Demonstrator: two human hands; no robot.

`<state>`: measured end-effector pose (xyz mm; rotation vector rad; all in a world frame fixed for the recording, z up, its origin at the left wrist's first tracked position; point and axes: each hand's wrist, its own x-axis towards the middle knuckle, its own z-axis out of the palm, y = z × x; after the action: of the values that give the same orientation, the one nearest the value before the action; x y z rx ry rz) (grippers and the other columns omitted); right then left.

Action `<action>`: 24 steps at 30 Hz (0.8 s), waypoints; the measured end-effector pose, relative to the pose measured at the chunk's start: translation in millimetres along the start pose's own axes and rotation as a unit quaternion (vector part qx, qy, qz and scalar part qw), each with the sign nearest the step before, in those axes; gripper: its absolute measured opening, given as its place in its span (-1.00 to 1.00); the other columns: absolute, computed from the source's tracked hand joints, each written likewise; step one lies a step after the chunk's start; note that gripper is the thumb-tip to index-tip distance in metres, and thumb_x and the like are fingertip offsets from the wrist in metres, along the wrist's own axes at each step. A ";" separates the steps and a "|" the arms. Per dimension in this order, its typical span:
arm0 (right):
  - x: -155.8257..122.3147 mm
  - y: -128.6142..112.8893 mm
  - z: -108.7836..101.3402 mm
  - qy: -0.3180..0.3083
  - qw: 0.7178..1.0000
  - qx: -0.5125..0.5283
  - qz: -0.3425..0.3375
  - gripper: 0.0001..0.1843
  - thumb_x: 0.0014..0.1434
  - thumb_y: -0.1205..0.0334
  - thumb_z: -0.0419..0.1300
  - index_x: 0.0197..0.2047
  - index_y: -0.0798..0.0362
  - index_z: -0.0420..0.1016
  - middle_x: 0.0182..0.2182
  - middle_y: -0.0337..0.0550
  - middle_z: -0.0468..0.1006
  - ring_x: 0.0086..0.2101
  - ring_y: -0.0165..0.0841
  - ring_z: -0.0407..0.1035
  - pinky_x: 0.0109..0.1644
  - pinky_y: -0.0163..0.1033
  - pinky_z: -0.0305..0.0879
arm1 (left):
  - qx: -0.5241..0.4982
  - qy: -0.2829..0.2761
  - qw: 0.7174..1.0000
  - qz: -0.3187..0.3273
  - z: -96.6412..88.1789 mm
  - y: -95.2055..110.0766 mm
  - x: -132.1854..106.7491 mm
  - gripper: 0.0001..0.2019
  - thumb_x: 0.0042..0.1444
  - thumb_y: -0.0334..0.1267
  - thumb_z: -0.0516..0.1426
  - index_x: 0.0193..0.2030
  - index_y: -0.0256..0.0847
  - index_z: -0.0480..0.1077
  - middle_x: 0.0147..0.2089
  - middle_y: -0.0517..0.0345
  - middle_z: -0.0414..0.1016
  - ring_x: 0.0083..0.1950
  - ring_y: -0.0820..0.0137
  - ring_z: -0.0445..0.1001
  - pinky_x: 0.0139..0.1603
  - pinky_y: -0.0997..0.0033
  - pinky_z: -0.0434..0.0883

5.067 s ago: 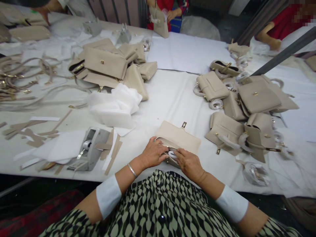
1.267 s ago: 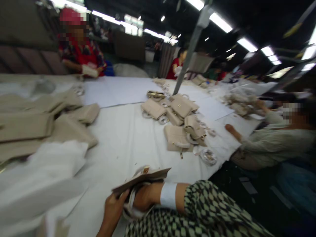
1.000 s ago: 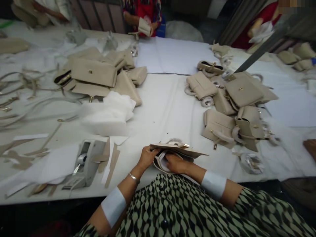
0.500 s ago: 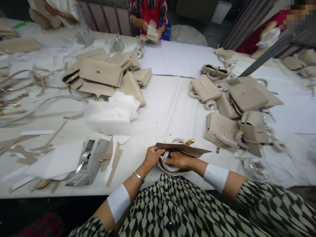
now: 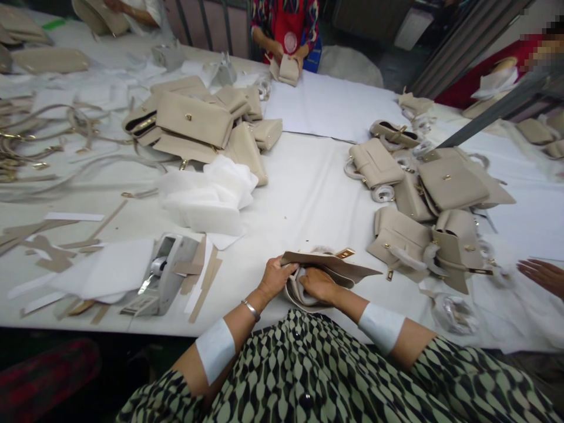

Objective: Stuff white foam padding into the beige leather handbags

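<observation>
Your left hand (image 5: 274, 277) is clamped on the edge of a beige handbag (image 5: 330, 262), its thumb on the side facing you. Your right hand (image 5: 318, 284) reaches into the open mouth of the same bag; the fingertips are hidden inside, so you cannot tell whether they close on anything. The bag sits at the near edge of the counter (image 5: 304, 194), right in front of your body, with its flap raised. A gold clasp (image 5: 345, 253) sticks out past the far side of the flap.

To the left of your hands you have a grey tape dispenser (image 5: 170, 270), with beige strips (image 5: 208, 288) lying just beside it. Beyond the dispenser is a stack of white foam sheets (image 5: 207, 200), and behind that a heap of beige bags (image 5: 194, 120). Thin straps (image 5: 79, 120) with gold fittings lie tangled at the far left.

To your right is another group of bags (image 5: 453, 179), several with wrapped handles, and nearer you a clear-wrapped bundle (image 5: 453, 311). At the right edge, another person's hand (image 5: 544, 275) is over the counter. Across from you, a co-worker in a red apron (image 5: 293, 26) holds a small beige bag (image 5: 288, 69).
</observation>
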<state>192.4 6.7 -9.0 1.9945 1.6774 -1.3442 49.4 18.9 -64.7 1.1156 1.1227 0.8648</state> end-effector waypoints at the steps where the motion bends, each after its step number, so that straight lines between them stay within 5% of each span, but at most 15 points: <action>1: 2.2 -0.6 1.4 0.006 1.000 -0.017 0.004 -0.65 0.14 0.16 -0.02 -0.25 0.26 0.45 -0.24 0.23 0.50 -0.20 -0.12 0.39 -0.12 -0.12 0.23 | 0.000 0.004 1.000 0.002 0.6 0.1 0.5 -0.75 -0.07 -0.13 0.21 -0.43 -0.34 0.45 -0.54 0.24 0.38 -0.48 0.49 0.27 -0.44 0.51 0.28; 8: 10.7 5.5 7.6 -0.016 0.998 -0.052 -0.017 -0.56 0.10 -0.04 0.05 -0.18 0.18 0.43 -0.21 0.11 0.51 -0.29 -0.20 0.40 -0.26 -0.21 0.27 | 0.002 0.016 1.000 0.002 2.1 0.2 0.5 -0.77 -0.07 -0.15 0.20 -0.49 -0.33 0.42 -0.55 0.26 0.37 -0.48 0.49 0.27 -0.43 0.51 0.29; 17: 12.2 -1.0 6.9 -0.101 0.988 -0.096 -0.066 -0.75 -0.10 0.42 0.16 -0.27 0.22 0.47 -0.33 0.07 0.51 -0.36 -0.27 0.38 -0.29 -0.24 0.24 | 0.021 0.034 0.998 0.043 2.9 -8.5 -2.7 -0.75 -0.04 -0.11 0.21 -0.34 -0.29 0.47 -0.40 0.22 0.48 -0.36 0.44 0.37 -0.26 0.46 0.35; 24: -1.5 11.7 1.2 -0.108 0.988 -0.088 -0.069 -0.57 -0.05 0.16 0.18 -0.10 0.17 0.42 -0.19 0.07 0.50 -0.25 -0.19 0.39 -0.19 -0.20 0.30 | 0.007 0.003 0.999 0.046 -1.9 -7.4 -11.2 -0.72 0.00 -0.08 0.20 -0.31 -0.30 0.47 -0.37 0.15 0.47 -0.32 0.41 0.39 -0.27 0.47 0.37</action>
<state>202.1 1.1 -13.0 1.6006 1.7895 -1.3482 44.8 7.0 -69.3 1.1834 1.0915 0.9336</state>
